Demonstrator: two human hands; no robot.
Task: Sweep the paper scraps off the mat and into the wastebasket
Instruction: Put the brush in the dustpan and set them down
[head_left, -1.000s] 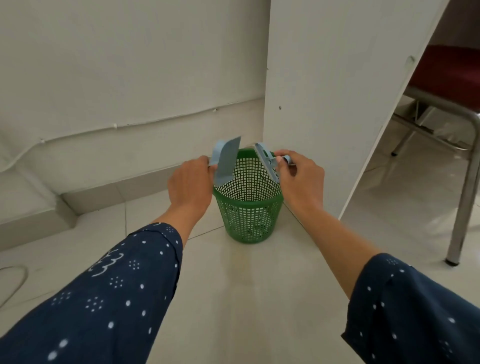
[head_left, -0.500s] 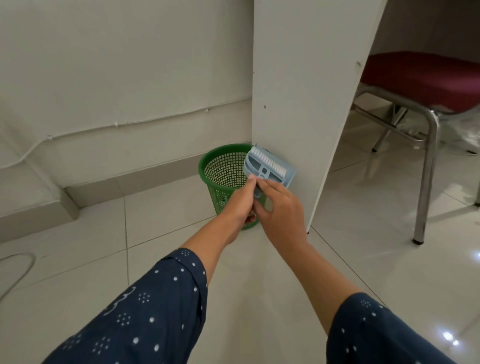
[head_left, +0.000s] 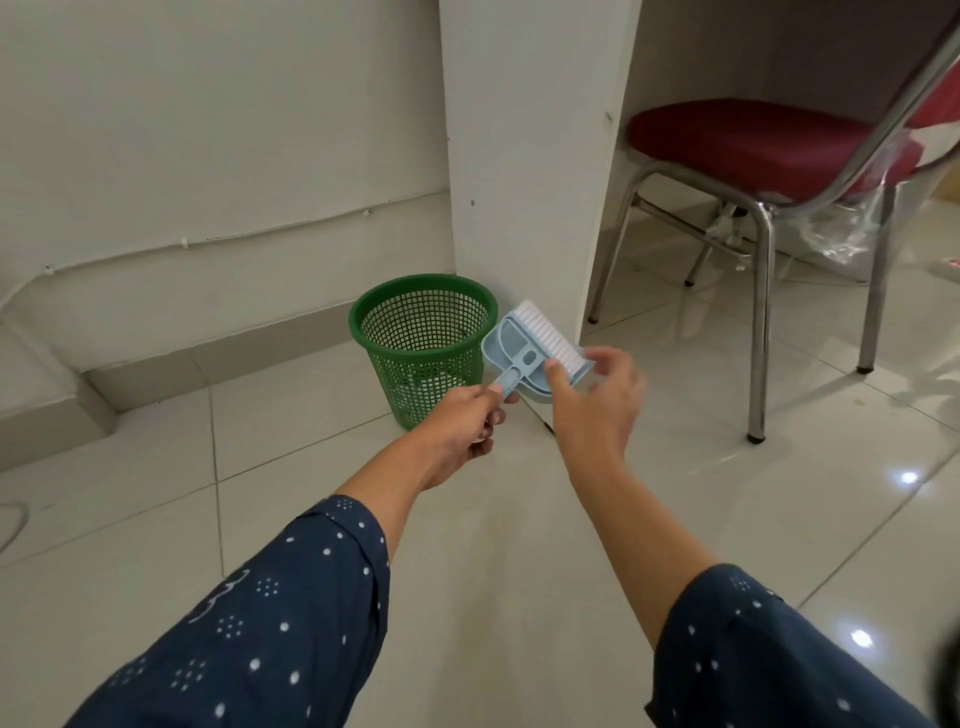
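A green mesh wastebasket (head_left: 382, 358) stands on the tiled floor against a white panel. Just right of its rim, a light-blue dustpan (head_left: 508, 344) with a white-bristled brush (head_left: 545, 332) nested in it is held in the air. My left hand (head_left: 462, 423) is shut on the dustpan's handle from below. My right hand (head_left: 597, 410) hovers at the set's right side with fingers spread, thumb over the pan's edge, gripping nothing. Something pale shows through the mesh low inside the basket. No mat is in view.
The white desk panel (head_left: 519, 156) rises behind the basket. A metal-framed chair with a red seat (head_left: 753, 140) stands to the right, its front leg (head_left: 761, 332) close by. A cable (head_left: 10, 519) lies on the floor at far left.
Both hands drew back from over the basket. The brush went from my right hand into the dustpan, and my right hand let go and spread its fingers. The view shifted right.
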